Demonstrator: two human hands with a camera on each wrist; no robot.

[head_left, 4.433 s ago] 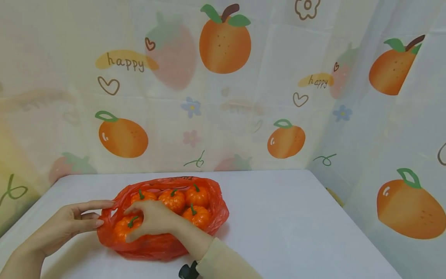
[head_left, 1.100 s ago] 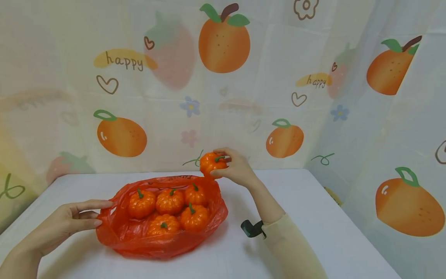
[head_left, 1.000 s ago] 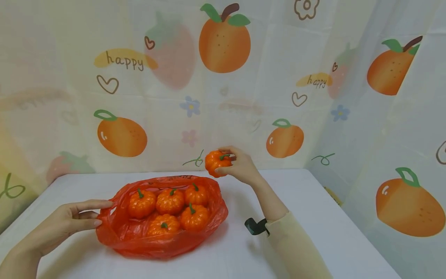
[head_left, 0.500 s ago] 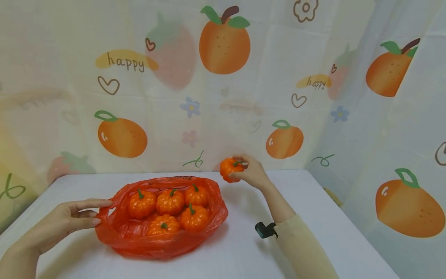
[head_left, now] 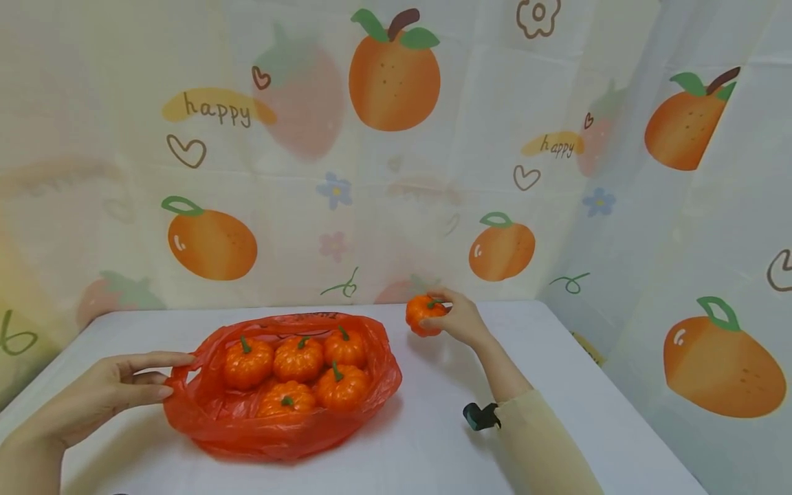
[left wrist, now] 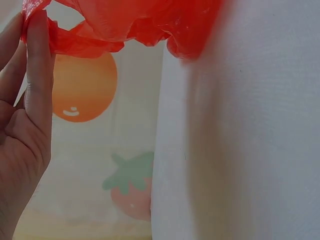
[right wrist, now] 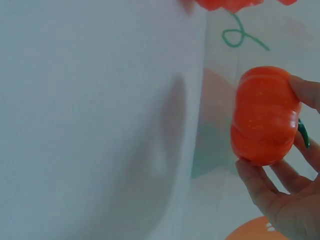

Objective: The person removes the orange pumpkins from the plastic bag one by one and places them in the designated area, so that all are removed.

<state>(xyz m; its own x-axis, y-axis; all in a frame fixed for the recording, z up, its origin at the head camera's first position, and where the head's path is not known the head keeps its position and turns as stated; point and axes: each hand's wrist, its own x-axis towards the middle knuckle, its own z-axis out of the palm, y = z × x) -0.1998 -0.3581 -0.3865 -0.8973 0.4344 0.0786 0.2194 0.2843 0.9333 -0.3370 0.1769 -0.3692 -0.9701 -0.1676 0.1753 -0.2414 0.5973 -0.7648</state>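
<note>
My right hand [head_left: 463,320] grips a small, glossy orange pumpkin [head_left: 423,315] by its sides, to the right of the bag. Its green stem points up between fingers and thumb. In the right wrist view the pumpkin [right wrist: 265,117] hangs clear of the white table, fingertips against its ends. My left hand [head_left: 102,399] holds the left edge of a red plastic bag [head_left: 278,440] near its handle hole. Film of the bag [left wrist: 110,22] passes between the fingertips in the left wrist view. Several similar pumpkins [head_left: 298,359] lie inside the wide-mouthed bag.
The bag rests on a white table [head_left: 402,454]. Behind and to the right hangs a printed curtain [head_left: 297,206] with fruit pictures. A dark device [head_left: 481,416] is strapped at the right cuff.
My right hand took a pumpkin from the bag's front left, lifted it over the right rim, then carried it right and lower. My left hand stays on the bag's edge.
</note>
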